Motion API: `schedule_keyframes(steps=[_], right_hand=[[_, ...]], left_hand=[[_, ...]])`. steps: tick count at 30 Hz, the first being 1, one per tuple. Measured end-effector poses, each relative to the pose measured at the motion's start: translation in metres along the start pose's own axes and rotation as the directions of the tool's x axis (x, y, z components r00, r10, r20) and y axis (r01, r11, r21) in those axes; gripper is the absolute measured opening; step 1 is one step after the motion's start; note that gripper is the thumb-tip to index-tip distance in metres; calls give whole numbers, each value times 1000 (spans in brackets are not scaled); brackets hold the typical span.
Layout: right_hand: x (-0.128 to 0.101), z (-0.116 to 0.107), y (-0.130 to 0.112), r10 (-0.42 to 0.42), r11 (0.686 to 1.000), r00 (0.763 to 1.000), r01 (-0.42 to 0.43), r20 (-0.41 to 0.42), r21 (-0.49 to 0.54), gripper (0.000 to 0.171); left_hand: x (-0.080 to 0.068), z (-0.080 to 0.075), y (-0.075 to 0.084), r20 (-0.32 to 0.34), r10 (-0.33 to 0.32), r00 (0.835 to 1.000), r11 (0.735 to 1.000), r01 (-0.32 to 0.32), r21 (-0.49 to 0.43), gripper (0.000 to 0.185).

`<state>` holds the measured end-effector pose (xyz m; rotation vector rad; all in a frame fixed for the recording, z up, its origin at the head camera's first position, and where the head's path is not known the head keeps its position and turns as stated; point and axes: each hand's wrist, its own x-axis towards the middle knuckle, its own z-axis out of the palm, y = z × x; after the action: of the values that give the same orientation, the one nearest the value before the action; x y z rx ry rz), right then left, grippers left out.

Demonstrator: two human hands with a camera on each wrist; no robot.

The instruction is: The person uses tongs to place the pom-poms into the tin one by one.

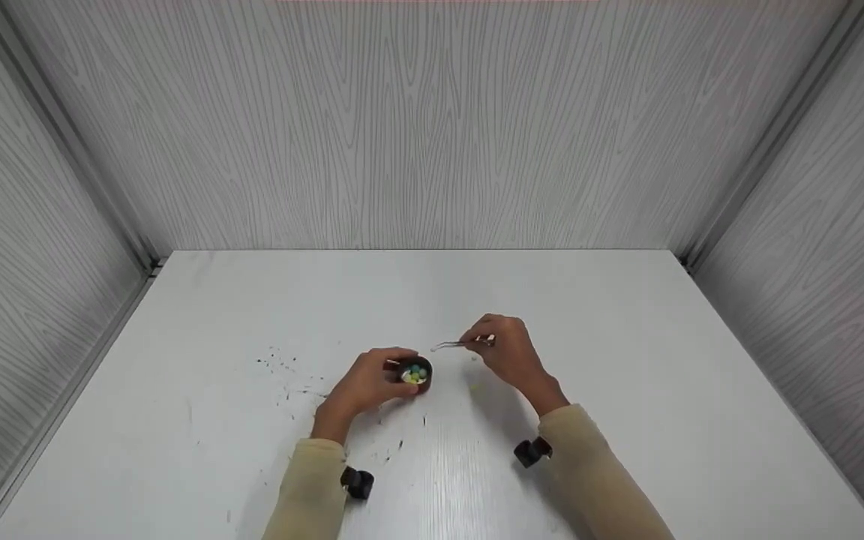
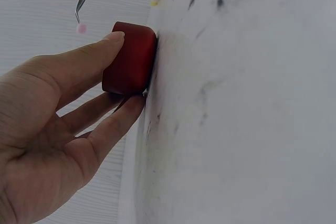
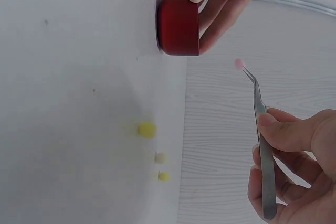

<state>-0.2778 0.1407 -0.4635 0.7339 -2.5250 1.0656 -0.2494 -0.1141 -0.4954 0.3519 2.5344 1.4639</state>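
Right wrist view shows the pink bead best: a small pale ball pinched in the tips of the metal tweezers, held in the air above the worktop and just short of the red cup. The right hand pinches the tweezers between thumb and fingers, squeezing the prongs onto the bead. The left hand steadies the cup, thumb curled over its rim on one side and fingers against its wall on the other; the cup stands upright on the worktop. From the head view the cup already holds several beads, green, yellow and pale ones.

The step in hand looks like carrying a picked bead to the cup. The next move seems to call for bringing the tweezer tips over the cup's open mouth, then easing the squeeze so the bead drops inside and not onto the rim; too early a release would likely let it roll off.

Three more beads, yellow and cream, lie loose on the worktop near the cup. Dark specks mark the worktop to the left.
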Motion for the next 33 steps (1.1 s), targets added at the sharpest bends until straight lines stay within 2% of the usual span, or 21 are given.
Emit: schedule_keyframes(steps=[10,18,28,33], right_hand=[[-2,8,-3,-22,1000,999,22,37,4,14],[-2,19,-10,-8,1000,997,9,77,-12,14],[1,33,-13,-37,997,992,45,117,-61,12],[2,36,-16,-36,996,991,45,128,-71,13]], left_hand=[[1,-1,0,8,1,1000,1000,-1,19,53],[1,-1,0,6,5,1000,1000,-5,19,52],[2,-3,-5,30,90,996,996,-90,3,54],[2,-4,-5,32,92,995,996,-92,18,54]])
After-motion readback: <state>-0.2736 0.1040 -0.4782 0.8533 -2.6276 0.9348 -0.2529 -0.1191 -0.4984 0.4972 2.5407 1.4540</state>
